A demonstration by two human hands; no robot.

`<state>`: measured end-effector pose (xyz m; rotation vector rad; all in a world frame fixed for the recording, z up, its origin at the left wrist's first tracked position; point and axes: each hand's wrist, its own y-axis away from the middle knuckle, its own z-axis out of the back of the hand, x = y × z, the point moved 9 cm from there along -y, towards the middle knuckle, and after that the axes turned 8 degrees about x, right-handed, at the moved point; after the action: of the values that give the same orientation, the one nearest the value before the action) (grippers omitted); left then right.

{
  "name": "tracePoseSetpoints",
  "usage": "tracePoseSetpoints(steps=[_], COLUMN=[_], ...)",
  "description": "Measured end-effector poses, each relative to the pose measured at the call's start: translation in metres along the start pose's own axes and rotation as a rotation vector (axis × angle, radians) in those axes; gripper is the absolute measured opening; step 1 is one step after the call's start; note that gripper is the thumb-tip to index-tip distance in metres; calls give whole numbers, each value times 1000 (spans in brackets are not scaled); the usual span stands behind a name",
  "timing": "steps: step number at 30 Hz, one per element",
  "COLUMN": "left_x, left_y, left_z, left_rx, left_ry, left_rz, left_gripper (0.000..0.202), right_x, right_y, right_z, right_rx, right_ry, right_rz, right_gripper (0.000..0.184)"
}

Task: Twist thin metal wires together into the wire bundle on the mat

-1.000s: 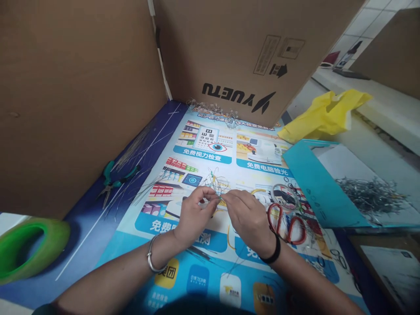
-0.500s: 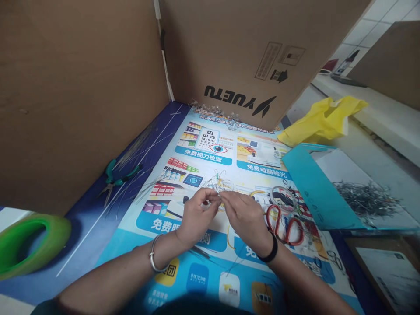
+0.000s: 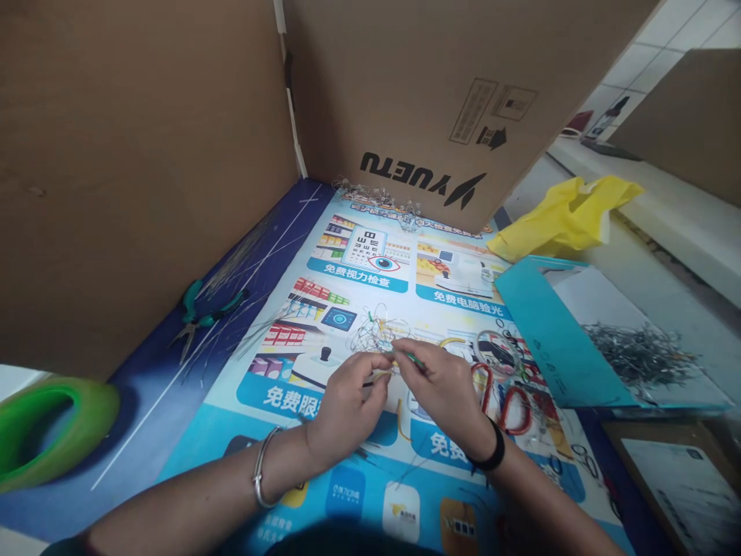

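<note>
Both hands meet over a printed blue poster (image 3: pixel 370 270) that covers the table. My left hand (image 3: pixel 346 405), with a silver bangle on the wrist, pinches a tangle of thin silver wire (image 3: pixel 376 333). My right hand (image 3: pixel 445 394), with a black band on the wrist, pinches the same wire beside it, and a thin green piece shows at its fingertips. The fingertips of both hands touch. Red-handled scissors (image 3: pixel 509 403) lie just right of my right hand.
Teal-handled pliers (image 3: pixel 200 313) and loose straight wires lie at the left by a cardboard wall (image 3: pixel 139 154). A cardboard box (image 3: pixel 440 100) stands behind. A green tape roll (image 3: pixel 40 432) sits far left. A teal tray (image 3: pixel 538 332) with wire scraps and a yellow bag (image 3: pixel 561 216) are at the right.
Both hands have drawn slightly toward me and lower over the poster, still pinching the wire tangle. The view has shifted a little.
</note>
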<state>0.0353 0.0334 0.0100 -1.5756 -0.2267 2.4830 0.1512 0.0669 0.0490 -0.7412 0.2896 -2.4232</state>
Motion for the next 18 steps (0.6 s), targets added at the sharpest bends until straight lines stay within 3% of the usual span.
tracePoseSetpoints(steps=[6,18], left_x=[-11,-1], left_y=[1,-17], left_z=[-2,8], left_rx=[40,63], left_ry=[-83,-265], left_rz=[-196,-105], left_gripper=[18,17], right_x=[-1,-12], right_y=[0,0], right_z=[-2,-9], right_rx=[-13,13], right_ry=[-12,-183], right_rz=[0,-138], right_gripper=[19,13])
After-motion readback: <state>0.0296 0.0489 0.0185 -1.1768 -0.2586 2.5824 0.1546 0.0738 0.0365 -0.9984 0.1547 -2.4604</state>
